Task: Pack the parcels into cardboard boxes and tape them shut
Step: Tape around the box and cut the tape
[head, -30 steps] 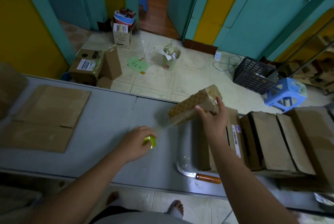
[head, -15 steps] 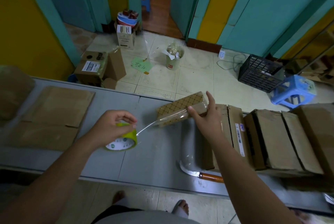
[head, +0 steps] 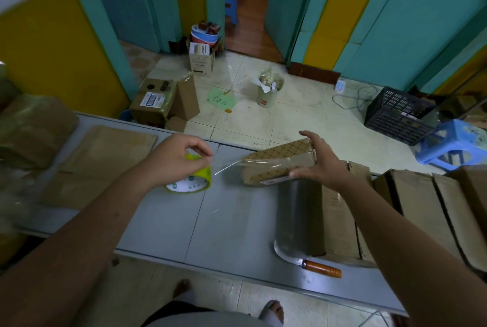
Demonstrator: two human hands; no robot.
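Small lattice-printed cardboard box [head: 279, 163], glossy with clear tape, gripped in right hand [head: 320, 166]. Left hand [head: 174, 160] clutches yellow-green tape roll [head: 191, 181], mostly hidden by fingers; label unreadable.

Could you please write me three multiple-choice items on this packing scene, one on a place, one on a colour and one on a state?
1. Where does the knife lie? A. on the floor; B. on the grey table, beside the cardboard boxes; C. in the doorway.
2. What colour is the stool beside the black crate? A. red; B. green; C. blue.
3. How is the clear tape? A. stretched from the tape roll to the patterned box; B. cut, lying on the table; C. fully wound up.
Key: 1 B, its orange handle rests near the table's front edge; 2 C, its seat and legs are blue; 3 A, the left hand grips the roll, the right hand holds the box, tape taut between.
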